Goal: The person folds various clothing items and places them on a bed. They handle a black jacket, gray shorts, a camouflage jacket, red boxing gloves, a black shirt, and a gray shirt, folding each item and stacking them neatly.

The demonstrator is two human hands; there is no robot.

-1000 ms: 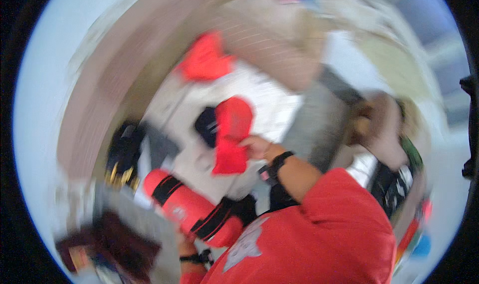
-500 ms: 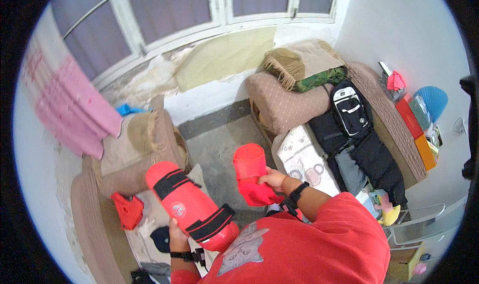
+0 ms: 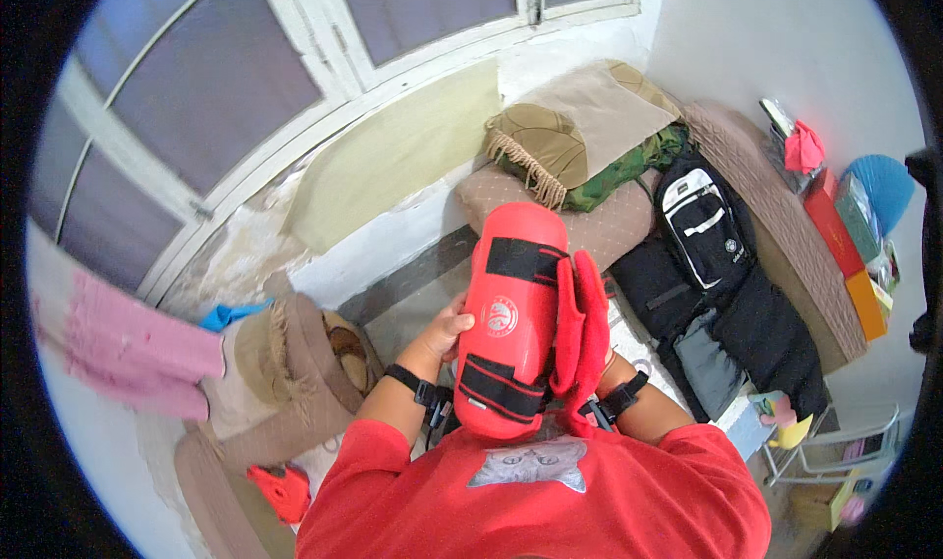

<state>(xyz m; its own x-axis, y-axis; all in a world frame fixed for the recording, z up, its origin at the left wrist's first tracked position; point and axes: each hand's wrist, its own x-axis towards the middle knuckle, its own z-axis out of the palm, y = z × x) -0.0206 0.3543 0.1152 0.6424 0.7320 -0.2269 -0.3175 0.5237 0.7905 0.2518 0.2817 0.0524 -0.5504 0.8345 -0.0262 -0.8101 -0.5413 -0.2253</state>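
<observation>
A red shin guard [image 3: 503,313] with two black straps and a pale round emblem stands nearly upright before my chest. My left hand [image 3: 448,331] grips its left edge, the thumb over the front. Pressed against its right side is a folded red padded piece [image 3: 582,328]. My right hand [image 3: 611,364] holds this piece from behind, its fingers hidden by the padding. Dark straps with small devices circle both my wrists.
At right, a sofa carries a black-and-white backpack [image 3: 699,227] and dark clothes [image 3: 776,338]. Folded blankets [image 3: 580,132] top its armrest. Another sofa at left holds a red cloth item [image 3: 283,492]. A metal-framed chair [image 3: 835,446] stands at lower right, windows [image 3: 422,14] along the back.
The shin guard has swung from the left to the middle, becoming more upright. The red padded piece in my right hand is now beside it and narrower. The view has shifted left.
</observation>
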